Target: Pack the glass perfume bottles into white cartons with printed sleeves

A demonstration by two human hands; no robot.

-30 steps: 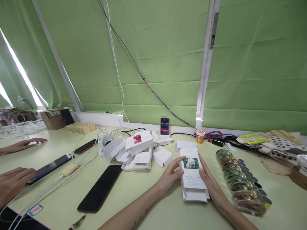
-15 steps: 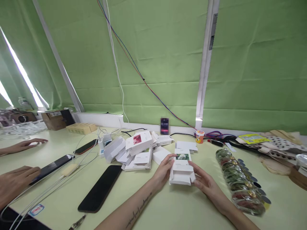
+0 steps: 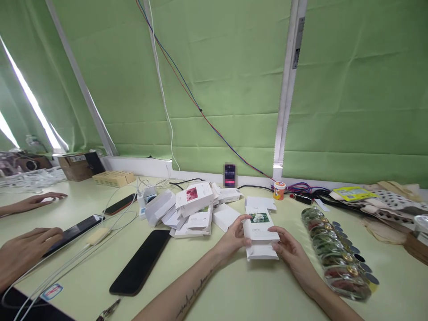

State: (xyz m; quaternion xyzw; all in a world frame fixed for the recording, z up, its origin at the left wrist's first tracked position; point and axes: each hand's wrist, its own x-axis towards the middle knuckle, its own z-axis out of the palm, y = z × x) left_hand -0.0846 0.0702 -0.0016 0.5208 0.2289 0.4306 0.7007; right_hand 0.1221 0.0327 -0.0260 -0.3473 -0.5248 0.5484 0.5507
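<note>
Between my two hands is a small white cardboard box (image 3: pixel 261 229) with a picture of white flowers on green. Its near end flap stands open toward me. My left hand (image 3: pixel 234 236) grips the left edge, thumb low and fingers at the picture. On the right edge, my right hand (image 3: pixel 289 249) has its fingers on the top and side. Behind the held box lies another flat white carton (image 3: pixel 264 203). Left of my hands is a loose pile of white boxes (image 3: pixel 195 220), the top one with a pink-red flower picture.
A black phone (image 3: pixel 140 263) lies left of my forearm. A row of clear-wrapped plant packs (image 3: pixel 337 254) lies at right. Behind stand an orange tub (image 3: pixel 278 191) and a propped phone (image 3: pixel 229 175). Another person's hand (image 3: pixel 33 247) rests by a tablet (image 3: pixel 73 234); white cables (image 3: pixel 67 263) cross the left side.
The held box has shifted slightly right and turned so its flower picture shows more fully. Both my hands moved with it. The other person's near hand slid a little right over the tablet.
</note>
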